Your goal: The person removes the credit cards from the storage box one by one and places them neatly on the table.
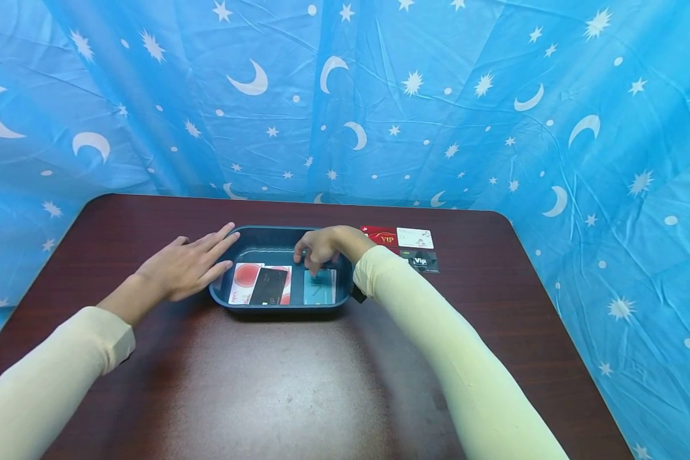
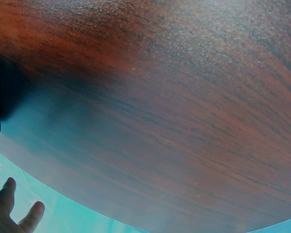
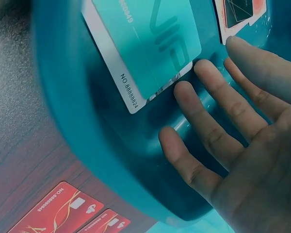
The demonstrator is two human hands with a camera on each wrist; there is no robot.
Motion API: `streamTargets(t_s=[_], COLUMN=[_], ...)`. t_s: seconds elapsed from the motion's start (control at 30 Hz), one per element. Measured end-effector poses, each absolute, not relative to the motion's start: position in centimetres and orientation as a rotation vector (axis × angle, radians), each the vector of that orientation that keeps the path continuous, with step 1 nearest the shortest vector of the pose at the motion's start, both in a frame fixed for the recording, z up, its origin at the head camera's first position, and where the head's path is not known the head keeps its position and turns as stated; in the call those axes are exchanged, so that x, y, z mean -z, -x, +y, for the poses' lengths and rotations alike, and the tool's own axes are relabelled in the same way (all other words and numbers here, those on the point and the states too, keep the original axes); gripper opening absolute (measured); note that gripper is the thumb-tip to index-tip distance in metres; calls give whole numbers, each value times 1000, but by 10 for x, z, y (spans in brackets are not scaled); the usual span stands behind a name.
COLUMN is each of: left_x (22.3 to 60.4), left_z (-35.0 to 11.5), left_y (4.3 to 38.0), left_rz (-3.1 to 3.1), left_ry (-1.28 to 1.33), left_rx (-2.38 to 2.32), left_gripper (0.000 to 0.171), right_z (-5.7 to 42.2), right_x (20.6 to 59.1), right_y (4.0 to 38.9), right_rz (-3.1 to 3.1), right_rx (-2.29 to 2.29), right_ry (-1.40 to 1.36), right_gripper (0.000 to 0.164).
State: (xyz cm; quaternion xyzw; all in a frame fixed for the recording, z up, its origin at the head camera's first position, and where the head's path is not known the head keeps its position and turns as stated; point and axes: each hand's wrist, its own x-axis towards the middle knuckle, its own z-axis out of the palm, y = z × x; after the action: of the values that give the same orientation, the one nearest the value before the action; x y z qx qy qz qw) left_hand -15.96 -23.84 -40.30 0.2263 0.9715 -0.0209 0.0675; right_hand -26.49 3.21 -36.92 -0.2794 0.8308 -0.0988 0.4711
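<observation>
A dark blue oval tray (image 1: 276, 309) lies on the table. My left hand (image 1: 184, 265) is spread at its left rim, fingertips against the edge. Over the tray's right half hangs my right hand (image 1: 321, 248), its fingers loosely bent and apart, holding nothing. In the right wrist view its fingertips (image 3: 185, 94) are right by the edge of a teal VIP card (image 3: 155, 43), which lies on a whitish card (image 3: 126, 92) numbered 88888824. In the tray's left half, a black card (image 1: 269, 286) overlaps white cards with red circles (image 1: 246, 276).
Right of the tray lie red VIP cards (image 3: 58, 211), a white card (image 1: 415, 238) and a black Vip card (image 1: 422, 261). The brown wood-grain table (image 1: 276, 383) reaches back to a blue curtain (image 1: 299, 128) with moons and stars.
</observation>
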Motion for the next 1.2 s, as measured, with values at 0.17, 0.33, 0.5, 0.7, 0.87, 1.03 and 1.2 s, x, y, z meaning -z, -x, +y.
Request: streamTargets(t_s=[0.17,0.33,0.5,0.7,0.87,1.03,1.2], left_x=[403,403,405,405,404,403,404], left_z=[-238,-238,-238,-238,-238,-238,-238], left_y=[159,160,160,160,158,159,159], left_rz=[2931,2932,2935,2944,2942,2940,2931], left_ry=[-681,-682,-684,-685,-694,-694,-679], left_rx=[60,63,61,55,59,60,65], left_gripper=[72,72,72,72,71,71,71], right_z=[30,27,26,26,28,29,31], right_x=[371,373,373,368,363,360,357], right_y=[264,264,265,264,263,261,260], right_rz=[2028,2024,2026,2040,2058,2079,2090], right_rx=[253,266,268,274,277,256,256], right_ry=[711,688,688,706,724,743,751], right_gripper=[45,45,41,33,27,23,22])
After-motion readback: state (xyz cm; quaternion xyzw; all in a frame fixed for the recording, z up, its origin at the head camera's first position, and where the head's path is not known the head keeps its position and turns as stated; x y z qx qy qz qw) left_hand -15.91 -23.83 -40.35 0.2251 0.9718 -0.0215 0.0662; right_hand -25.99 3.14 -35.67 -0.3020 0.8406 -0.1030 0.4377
